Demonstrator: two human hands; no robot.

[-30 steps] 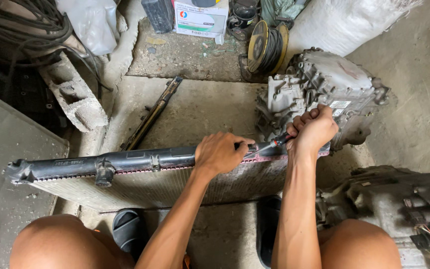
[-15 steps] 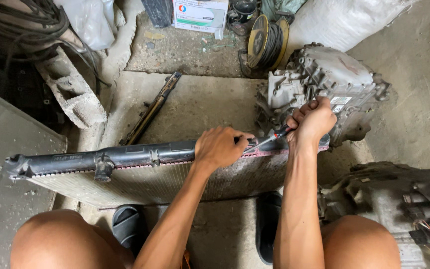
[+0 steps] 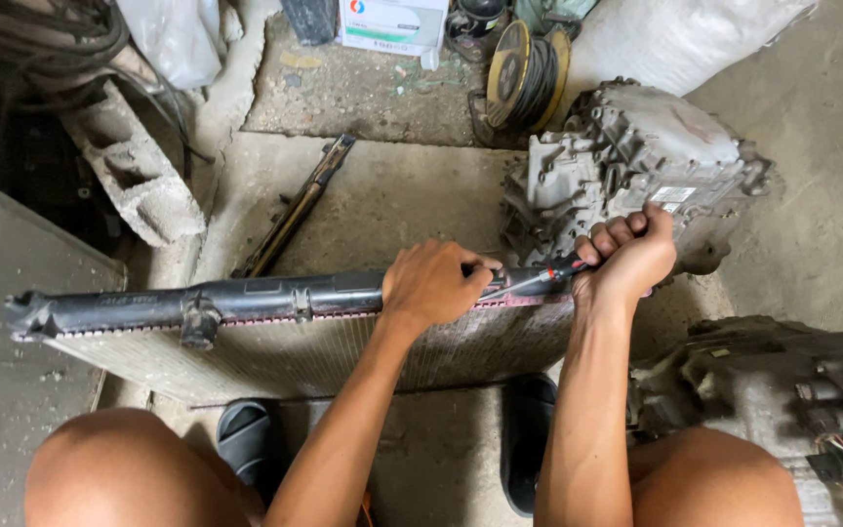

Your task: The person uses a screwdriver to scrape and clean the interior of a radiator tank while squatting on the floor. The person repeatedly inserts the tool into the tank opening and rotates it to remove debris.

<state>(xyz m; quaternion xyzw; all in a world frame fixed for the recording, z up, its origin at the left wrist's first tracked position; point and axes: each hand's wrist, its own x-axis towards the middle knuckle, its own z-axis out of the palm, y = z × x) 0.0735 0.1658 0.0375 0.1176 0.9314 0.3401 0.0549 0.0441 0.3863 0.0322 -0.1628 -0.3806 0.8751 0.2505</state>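
We squat on a rough concrete floor (image 3: 412, 195) in a cluttered workshop, with a grey gearbox casing (image 3: 636, 156) ahead, a second greasy casing (image 3: 782, 390) by our right knee, a concrete block (image 3: 129, 176) to the left and a wire spool (image 3: 524, 73) at the back. In the head view, the one view we have, the radiator (image 3: 275, 332) stands on edge across our front, between our knees and the gearbox casing, its black plastic tank (image 3: 197, 298) on top. Our left hand (image 3: 436, 283) is clamped over the tank, fingers curled around it, and our right hand (image 3: 626, 259) is closed on the dark handle of a screwdriver (image 3: 539, 278) whose tip points into the seam just beside the left hand. To do this well, we judge, we should press the tank down firmly, keep the blade low in the crimp and lever gently, away from the left fingers. The radiator looks worn: its fins are pale, dusty and dull, with a reddish strip showing under the tank.
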